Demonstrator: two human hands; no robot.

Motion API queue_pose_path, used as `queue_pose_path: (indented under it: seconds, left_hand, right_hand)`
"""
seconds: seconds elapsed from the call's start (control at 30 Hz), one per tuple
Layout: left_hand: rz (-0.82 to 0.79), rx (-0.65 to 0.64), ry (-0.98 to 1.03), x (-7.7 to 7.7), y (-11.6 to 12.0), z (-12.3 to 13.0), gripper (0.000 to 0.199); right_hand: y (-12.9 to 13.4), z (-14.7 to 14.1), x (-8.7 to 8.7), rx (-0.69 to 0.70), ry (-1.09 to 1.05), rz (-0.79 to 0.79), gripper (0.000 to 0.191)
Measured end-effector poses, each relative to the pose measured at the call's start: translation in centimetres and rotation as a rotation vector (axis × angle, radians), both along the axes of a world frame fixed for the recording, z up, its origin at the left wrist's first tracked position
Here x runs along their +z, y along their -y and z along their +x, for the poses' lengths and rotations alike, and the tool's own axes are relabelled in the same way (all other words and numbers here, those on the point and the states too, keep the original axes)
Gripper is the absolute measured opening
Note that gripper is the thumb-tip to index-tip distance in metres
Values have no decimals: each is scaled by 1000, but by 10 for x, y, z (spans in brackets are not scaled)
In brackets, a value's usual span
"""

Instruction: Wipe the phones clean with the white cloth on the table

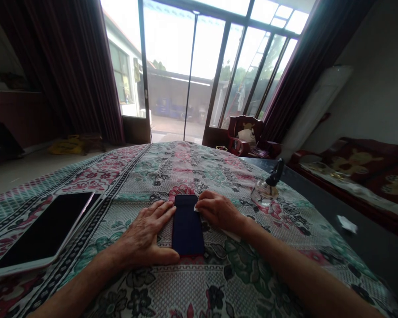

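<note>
A dark phone [187, 229] lies flat on the flowered tablecloth [159, 291], its long side running away from me. My left hand [147, 234] rests flat at its left edge, fingers extended and thumb at the near left corner. At the upper right edge of the phone, my right hand [219, 211] has its fingers pinched around a small white wipe [196, 209], of which only a bit shows. Another white piece [231, 235] lies partly hidden under the right wrist.
Tablets [36, 234] lie stacked at the left. A clear spray bottle [264, 192] with a black nozzle stands to the right. Beyond it, a crumpled white tissue [347, 224] lies on a dark surface. A red wooden chair [243, 134] stands behind the table.
</note>
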State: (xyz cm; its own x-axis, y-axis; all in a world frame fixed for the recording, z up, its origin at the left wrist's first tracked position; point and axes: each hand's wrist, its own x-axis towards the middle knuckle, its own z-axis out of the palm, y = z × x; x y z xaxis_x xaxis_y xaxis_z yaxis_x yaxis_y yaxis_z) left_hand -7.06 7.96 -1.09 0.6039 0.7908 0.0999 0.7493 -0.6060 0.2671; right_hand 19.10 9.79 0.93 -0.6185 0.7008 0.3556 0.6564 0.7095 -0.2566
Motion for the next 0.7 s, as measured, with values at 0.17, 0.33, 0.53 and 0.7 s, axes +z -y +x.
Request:
queue_pose_path:
  seconds: [0.17, 0.33, 0.53, 0.7]
  left_hand:
    - [-10, 3, -31, 2, 0, 1, 102]
    - [-14, 4, -50, 4, 0, 1, 103]
    - [-6, 4, -8, 2, 1, 0, 100]
    - [8, -1, 29, -1, 0, -1, 101]
  right_hand:
    - [-25, -1, -3, -57, -34, 30, 20]
    - [-27, 0, -4, -63, -57, 40, 21]
    - [-4, 4, -3, 71, -73, 41, 20]
    - [20, 4, -4, 131, -97, 20, 17]
